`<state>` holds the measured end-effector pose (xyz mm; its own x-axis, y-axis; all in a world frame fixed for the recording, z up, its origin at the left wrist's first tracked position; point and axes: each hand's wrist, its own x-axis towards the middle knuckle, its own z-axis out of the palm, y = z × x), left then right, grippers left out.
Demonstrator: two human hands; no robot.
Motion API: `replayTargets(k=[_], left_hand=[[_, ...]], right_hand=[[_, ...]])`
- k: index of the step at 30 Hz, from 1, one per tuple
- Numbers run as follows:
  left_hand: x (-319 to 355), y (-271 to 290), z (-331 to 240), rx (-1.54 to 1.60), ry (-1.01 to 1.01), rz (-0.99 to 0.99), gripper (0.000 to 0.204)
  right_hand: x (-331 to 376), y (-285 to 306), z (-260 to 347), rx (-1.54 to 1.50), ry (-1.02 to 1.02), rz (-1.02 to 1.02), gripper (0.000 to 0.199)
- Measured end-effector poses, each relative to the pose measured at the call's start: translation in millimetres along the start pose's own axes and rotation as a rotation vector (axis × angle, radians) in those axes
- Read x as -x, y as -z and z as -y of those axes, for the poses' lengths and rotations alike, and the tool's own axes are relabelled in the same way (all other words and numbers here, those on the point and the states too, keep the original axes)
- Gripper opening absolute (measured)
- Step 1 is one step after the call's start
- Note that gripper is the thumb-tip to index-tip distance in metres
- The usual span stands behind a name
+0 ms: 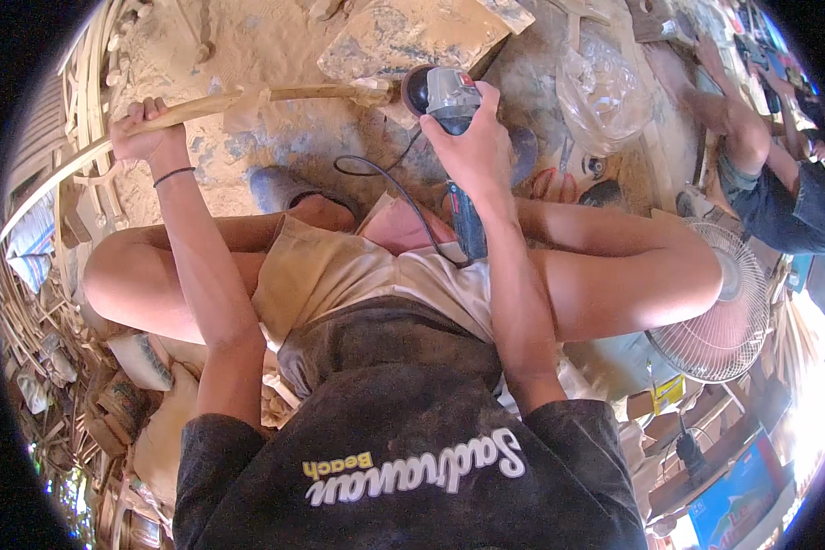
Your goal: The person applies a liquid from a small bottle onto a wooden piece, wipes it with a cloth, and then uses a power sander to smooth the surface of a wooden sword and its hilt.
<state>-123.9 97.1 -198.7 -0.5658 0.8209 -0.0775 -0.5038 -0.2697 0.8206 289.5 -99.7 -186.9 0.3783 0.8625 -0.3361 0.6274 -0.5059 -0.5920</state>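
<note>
My left hand [147, 131] is closed round a long, slightly curved wooden stick [211, 104], which runs from the far left edge toward the middle. In my right hand [475, 151] is an angle grinder [467, 220] with a blue body and grey metal head, held by its front part. The grinder's dark round disc [416, 90] is at the stick's right end; whether it touches the wood I cannot tell. A black cord [376, 172] loops from the grinder between my legs.
A round fan [729, 307] stands beside my right knee. A clear plastic bag [603, 92] lies on the dusty ground at the upper right. Another person [793, 197] sits at the far right. Wooden sticks and scraps [50, 339] are piled at the left.
</note>
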Motion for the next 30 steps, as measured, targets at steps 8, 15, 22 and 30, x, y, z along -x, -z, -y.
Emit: replayTargets(k=[8,15,22,30], left_hand=[[-25,32,22,-0.039,0.072,-0.115,0.03],[-29,34,33,-0.045,0.078,-0.235,0.029],[-47,59,51,-0.045,0.126,-0.237,0.03],[-59,77,60,0.027,0.135,-0.228,0.027]], right_hand=[[-4,-4,-1,-0.14,0.035,0.008,0.086],[-4,-13,-2,-0.162,0.094,0.011,0.087],[-5,-10,-3,-0.101,0.035,0.027,0.088],[-7,-12,-4,-0.2,0.086,0.041,0.089]])
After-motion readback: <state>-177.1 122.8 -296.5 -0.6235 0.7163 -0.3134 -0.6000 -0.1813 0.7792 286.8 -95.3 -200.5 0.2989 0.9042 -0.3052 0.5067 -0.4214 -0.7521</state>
